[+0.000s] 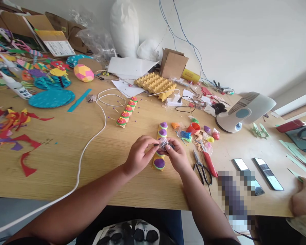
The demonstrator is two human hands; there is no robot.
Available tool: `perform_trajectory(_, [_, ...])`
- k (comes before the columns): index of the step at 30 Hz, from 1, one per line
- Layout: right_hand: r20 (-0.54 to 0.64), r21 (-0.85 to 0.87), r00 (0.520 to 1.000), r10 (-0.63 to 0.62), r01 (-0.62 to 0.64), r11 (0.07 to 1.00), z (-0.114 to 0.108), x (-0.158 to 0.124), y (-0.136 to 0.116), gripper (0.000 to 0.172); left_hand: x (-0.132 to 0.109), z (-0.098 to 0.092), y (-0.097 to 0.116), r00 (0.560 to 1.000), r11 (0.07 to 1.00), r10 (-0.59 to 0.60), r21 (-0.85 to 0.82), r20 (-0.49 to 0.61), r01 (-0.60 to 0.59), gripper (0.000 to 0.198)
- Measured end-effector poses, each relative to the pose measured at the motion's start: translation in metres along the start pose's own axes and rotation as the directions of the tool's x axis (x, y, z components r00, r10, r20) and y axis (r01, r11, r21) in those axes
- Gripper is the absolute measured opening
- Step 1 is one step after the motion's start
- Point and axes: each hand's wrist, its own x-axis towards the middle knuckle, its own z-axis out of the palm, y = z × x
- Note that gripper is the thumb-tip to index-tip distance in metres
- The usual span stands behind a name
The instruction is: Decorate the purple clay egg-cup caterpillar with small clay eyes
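Left hand (140, 155)'s got a tiny black bit (156, 145) pinched, right hand (177, 156)'s gripping a baggie (163, 142) right beside it. Both sit over the purple-topped strip (159, 164) on the table (132, 192).

Dk slvs (28, 241), bare forearms (99, 190); shirt front (129, 226) w/ lg b&w print (145, 235).

Craft workroom, glue bottle (15, 85), colourful scraps (26, 166), scissors (199, 164)

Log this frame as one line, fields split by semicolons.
left hand: pinching small black piece; right hand: holding small clear plastic bag; beneath hands: purple-topped yellow strip
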Motion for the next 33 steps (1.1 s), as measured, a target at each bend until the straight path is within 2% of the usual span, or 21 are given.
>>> perform_trajectory(4, [0.020, -0.013, 1.000, -0.024, 0.024, 1.000, 0.002, -0.002, -0.002, 0.042, -0.001, 0.004, -0.004, 0.992, 0.986, 0.120, 0.109, 0.043, -0.124, 0.016])
perform_trajectory(11, [0.043, -0.059, 0.999, -0.027, 0.029, 0.998, 0.007, -0.004, -0.004, 0.041, 0.000, 0.006, -0.005, 0.991, 0.984, 0.133, 0.116, 0.022, -0.134, 0.008])
perform_trajectory(16, [0.018, -0.107, 0.999, -0.033, 0.035, 0.994, 0.001, -0.003, -0.001, 0.031, 0.002, 0.001, -0.002, 0.979, 0.976, 0.204, 0.076, 0.015, -0.205, 0.017])
perform_trajectory(18, [-0.022, -0.095, 0.997, -0.071, 0.069, 0.993, 0.000, -0.003, 0.000, 0.027, 0.003, 0.000, -0.001, 0.980, 0.978, 0.197, 0.073, -0.025, -0.195, 0.016])
perform_trajectory(20, [-0.050, -0.104, 0.990, -0.132, 0.127, 0.986, 0.000, -0.003, -0.002, 0.020, 0.003, 0.001, 0.001, 0.988, 0.989, 0.141, 0.051, -0.055, -0.138, 0.012])
perform_trajectory(23, [-0.023, -0.206, 0.960, -0.277, 0.267, 0.942, 0.003, -0.004, -0.007, 0.012, 0.002, 0.003, 0.001, 0.997, 0.997, 0.077, -0.026, -0.020, -0.078, 0.009])
perform_trajectory(26, [0.015, -0.320, 0.923, -0.384, 0.369, 0.873, 0.007, -0.006, -0.011, 0.008, 0.001, 0.005, -0.001, 0.994, 0.993, 0.106, -0.051, 0.018, -0.104, 0.015])
perform_trajectory(31, [0.038, -0.284, 0.959, -0.281, 0.280, 0.917, 0.006, -0.007, -0.007, 0.016, 0.001, 0.005, -0.005, 0.989, 0.989, 0.144, -0.024, 0.023, -0.144, 0.018])
perform_trajectory(33, [0.036, -0.308, 0.961, -0.275, 0.272, 0.912, 0.003, -0.007, -0.006, 0.018, 0.001, 0.005, -0.006, 0.989, 0.989, 0.144, -0.031, 0.035, -0.143, 0.017])
